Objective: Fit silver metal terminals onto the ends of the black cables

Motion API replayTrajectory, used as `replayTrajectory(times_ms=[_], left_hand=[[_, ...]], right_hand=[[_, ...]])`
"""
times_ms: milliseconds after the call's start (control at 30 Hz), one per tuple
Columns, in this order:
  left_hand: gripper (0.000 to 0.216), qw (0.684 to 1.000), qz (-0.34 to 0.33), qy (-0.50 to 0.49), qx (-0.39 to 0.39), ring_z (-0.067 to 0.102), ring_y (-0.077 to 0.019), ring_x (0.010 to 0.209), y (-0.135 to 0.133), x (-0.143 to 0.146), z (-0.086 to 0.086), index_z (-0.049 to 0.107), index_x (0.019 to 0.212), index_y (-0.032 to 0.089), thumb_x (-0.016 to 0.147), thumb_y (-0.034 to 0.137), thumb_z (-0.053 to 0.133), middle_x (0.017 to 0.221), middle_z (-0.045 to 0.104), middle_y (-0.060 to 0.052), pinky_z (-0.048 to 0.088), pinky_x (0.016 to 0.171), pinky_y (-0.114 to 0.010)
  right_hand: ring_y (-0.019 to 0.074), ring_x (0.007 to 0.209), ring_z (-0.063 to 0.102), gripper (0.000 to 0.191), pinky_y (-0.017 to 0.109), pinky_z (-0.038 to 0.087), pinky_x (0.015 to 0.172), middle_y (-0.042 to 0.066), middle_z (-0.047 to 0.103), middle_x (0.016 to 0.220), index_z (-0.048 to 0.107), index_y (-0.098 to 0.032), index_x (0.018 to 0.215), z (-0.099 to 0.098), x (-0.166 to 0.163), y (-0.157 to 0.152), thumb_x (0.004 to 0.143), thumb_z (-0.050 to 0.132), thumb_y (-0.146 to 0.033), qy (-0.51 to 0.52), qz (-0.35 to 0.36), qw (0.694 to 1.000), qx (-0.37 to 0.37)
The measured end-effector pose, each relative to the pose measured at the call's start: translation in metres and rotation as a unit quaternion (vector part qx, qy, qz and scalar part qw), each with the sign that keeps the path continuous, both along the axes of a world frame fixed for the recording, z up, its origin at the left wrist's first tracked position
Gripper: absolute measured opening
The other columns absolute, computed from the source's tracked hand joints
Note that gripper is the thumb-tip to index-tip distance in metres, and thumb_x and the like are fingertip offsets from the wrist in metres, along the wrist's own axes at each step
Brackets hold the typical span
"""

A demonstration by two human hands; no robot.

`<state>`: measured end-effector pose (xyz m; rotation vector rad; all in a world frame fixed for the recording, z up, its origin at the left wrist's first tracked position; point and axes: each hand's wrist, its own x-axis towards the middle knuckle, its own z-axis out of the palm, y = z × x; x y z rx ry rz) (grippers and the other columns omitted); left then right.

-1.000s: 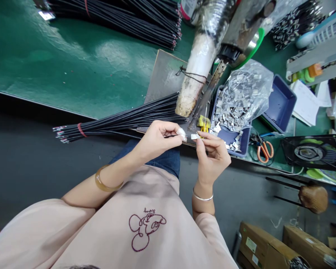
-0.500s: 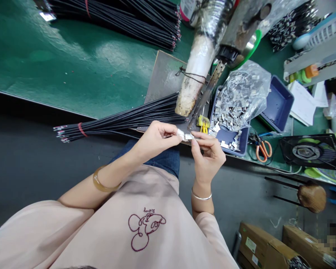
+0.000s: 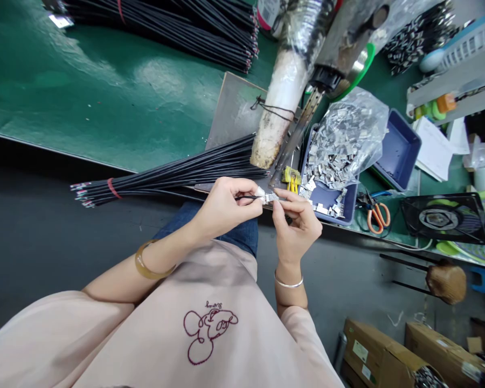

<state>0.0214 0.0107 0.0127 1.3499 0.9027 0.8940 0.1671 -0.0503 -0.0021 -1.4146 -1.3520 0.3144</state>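
My left hand (image 3: 228, 202) is closed in a pinch on a black cable (image 3: 246, 197), close to its end. White wrapping covers a left fingertip. Between my two hands is a small silvery metal connector (image 3: 271, 198) at the cable's end, and the fingertips of my right hand (image 3: 296, 218) pinch it from the right. How far the cable goes into the connector is too small to tell. A bundle of black cables (image 3: 178, 167), tied with a red band (image 3: 113, 188), lies just behind my left hand across the bench edge.
Right of my hands stands a blue tray (image 3: 350, 207) of metal connectors with a plastic bag (image 3: 358, 129). A soldering iron (image 3: 297, 134) and a wrapped white rod (image 3: 272, 116) hang down over the bench. Orange-handled scissors (image 3: 379, 216) and a fan (image 3: 444, 218) lie further right.
My left fingers have shifted slightly, and the black cable now shows between them, leading to the connector. The right hand still pinches the connector. The whole view has moved a little.
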Motion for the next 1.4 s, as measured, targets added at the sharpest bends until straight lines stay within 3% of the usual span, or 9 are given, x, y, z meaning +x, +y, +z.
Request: replayTrajectory(times_ms=[167, 433, 733, 933, 1100, 1400], left_hand=[[0.014, 0.997, 0.039, 0.034, 0.051, 0.028, -0.0061, 0.054, -0.001, 0.003, -0.002, 0.057, 0.059, 0.013, 0.072, 0.013, 0.059, 0.054, 0.034, 0.006, 0.023, 0.052, -0.023], [0.015, 1.000, 0.030, 0.004, -0.004, 0.033, -0.0064, 0.052, 0.004, 0.003, -0.002, 0.060, 0.059, 0.014, 0.073, 0.017, 0.061, 0.055, 0.046, 0.003, 0.027, 0.051, -0.023], [0.014, 0.998, 0.060, -0.020, -0.026, 0.051, -0.0107, 0.058, 0.007, 0.007, -0.003, 0.062, 0.059, 0.016, 0.072, 0.016, 0.069, 0.059, 0.058, 0.000, 0.041, 0.054, -0.023], [0.015, 0.998, 0.066, -0.018, -0.014, 0.044, -0.0078, 0.054, 0.007, 0.007, 0.001, 0.059, 0.060, 0.015, 0.074, 0.018, 0.065, 0.058, 0.054, 0.002, 0.036, 0.053, -0.022], [0.014, 0.999, 0.042, 0.011, -0.014, 0.033, -0.0063, 0.053, 0.004, 0.006, 0.001, 0.059, 0.061, 0.014, 0.074, 0.017, 0.062, 0.055, 0.045, 0.003, 0.026, 0.050, -0.023], [0.012, 0.998, 0.056, 0.028, 0.023, 0.031, -0.0068, 0.055, 0.004, 0.007, 0.004, 0.061, 0.064, 0.014, 0.075, 0.017, 0.061, 0.056, 0.040, 0.004, 0.024, 0.050, -0.022]], right_hand=[[0.0142, 0.089, 0.077, 0.005, 0.026, 0.064, 0.069, 0.003, 0.079, 0.103, 0.067, -0.022, 0.089, -0.003, 0.000, 0.001, 0.088, 0.067, -0.018, -0.051, -0.002, 0.999, 0.003], [0.0164, 0.094, 0.077, 0.008, 0.031, 0.065, 0.076, 0.004, 0.079, 0.108, 0.063, -0.023, 0.089, -0.002, -0.002, 0.004, 0.088, 0.065, -0.015, -0.132, -0.003, 0.990, 0.041], [0.0173, 0.099, 0.077, 0.011, 0.032, 0.065, 0.079, 0.004, 0.078, 0.109, 0.060, -0.023, 0.084, 0.002, -0.002, 0.010, 0.087, 0.066, -0.014, -0.169, -0.004, 0.984, 0.050], [0.0169, 0.100, 0.076, 0.014, 0.033, 0.064, 0.086, 0.004, 0.078, 0.112, 0.062, -0.024, 0.086, 0.008, -0.004, 0.011, 0.085, 0.068, -0.011, -0.178, -0.003, 0.982, 0.065], [0.0172, 0.097, 0.076, 0.013, 0.033, 0.064, 0.082, 0.002, 0.078, 0.103, 0.062, -0.024, 0.084, 0.006, -0.003, 0.009, 0.085, 0.068, -0.013, -0.172, -0.009, 0.983, 0.057], [0.0170, 0.097, 0.076, 0.013, 0.034, 0.063, 0.088, 0.003, 0.077, 0.107, 0.067, -0.025, 0.091, 0.011, -0.004, 0.010, 0.086, 0.069, -0.014, -0.192, -0.013, 0.979, 0.065]])
